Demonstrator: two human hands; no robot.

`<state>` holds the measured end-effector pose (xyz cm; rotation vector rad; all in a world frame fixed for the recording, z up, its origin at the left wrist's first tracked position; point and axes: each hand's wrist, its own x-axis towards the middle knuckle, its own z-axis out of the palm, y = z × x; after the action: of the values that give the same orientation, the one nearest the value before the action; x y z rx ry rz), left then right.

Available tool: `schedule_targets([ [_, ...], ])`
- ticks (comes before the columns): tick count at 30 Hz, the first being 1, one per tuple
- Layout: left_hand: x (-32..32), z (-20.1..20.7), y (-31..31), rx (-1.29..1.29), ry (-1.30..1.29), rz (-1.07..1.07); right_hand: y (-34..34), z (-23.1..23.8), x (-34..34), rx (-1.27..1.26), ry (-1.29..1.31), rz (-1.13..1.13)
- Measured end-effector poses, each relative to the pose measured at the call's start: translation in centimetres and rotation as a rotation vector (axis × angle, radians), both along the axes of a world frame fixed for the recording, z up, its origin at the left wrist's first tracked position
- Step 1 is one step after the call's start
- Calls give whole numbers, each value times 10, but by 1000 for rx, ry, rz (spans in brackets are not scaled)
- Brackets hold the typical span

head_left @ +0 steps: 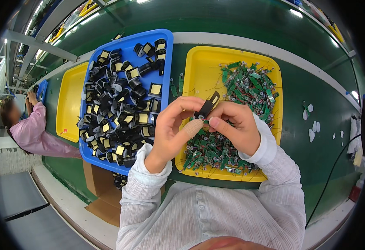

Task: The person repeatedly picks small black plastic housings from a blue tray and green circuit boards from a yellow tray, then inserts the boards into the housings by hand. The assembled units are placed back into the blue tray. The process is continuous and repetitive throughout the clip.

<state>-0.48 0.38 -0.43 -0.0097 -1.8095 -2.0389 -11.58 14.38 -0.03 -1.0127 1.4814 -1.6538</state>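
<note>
Between my two hands, over the left part of the yellow tray [195, 68], is a small black plastic housing [207, 107] with a pale yellow patch, held tilted. My left hand [176, 129] pinches it from the left; its thumb wears a tan covering. The fingers of my right hand [236, 127] are closed against the housing's right side. Something small with a thin reddish wire shows between the thumbs, but the fingertips hide most of it. Beneath my hands, the yellow tray holds a heap of small green circuit boards [249, 85] with thin wires.
A blue tray [168, 50] to the left is heaped with similar black housings [120, 85]. Beyond it stands another yellow tray [72, 89]. Small white pieces [311, 135] and a black cable [332, 177] lie right. A cardboard box [105, 196] sits below; a person in pink [34, 129] works far left.
</note>
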Motion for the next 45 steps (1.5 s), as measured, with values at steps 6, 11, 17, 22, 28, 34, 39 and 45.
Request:
schedule_targets([
  [6, 1, 0, 1, 21, -5, 32, -1, 1, 1, -21, 273, -34],
  [11, 3, -3, 2, 49, 46, 26, -1, 2, 2, -19, 305, -34],
  [17, 4, -2, 1, -1, -12, 21, 2, 3, 1, 27, 197, -18],
  [22, -1, 1, 0, -60, 36, 27, 2, 9, 0, 24, -85, 27],
  [28, 0, -5, -5, -207, 31, 176, 6, 18, 2, -11, 2, 24],
  [34, -2, -1, -7, -491, 73, 314, 8, 26, -3, 102, -416, 134],
  [39, -4, 0, -7, -636, 128, 341, 5, 18, -7, 155, -497, 235],
  [45, 0, 11, -7, -923, 77, 387, 14, 34, -9, 208, 226, 3],
])
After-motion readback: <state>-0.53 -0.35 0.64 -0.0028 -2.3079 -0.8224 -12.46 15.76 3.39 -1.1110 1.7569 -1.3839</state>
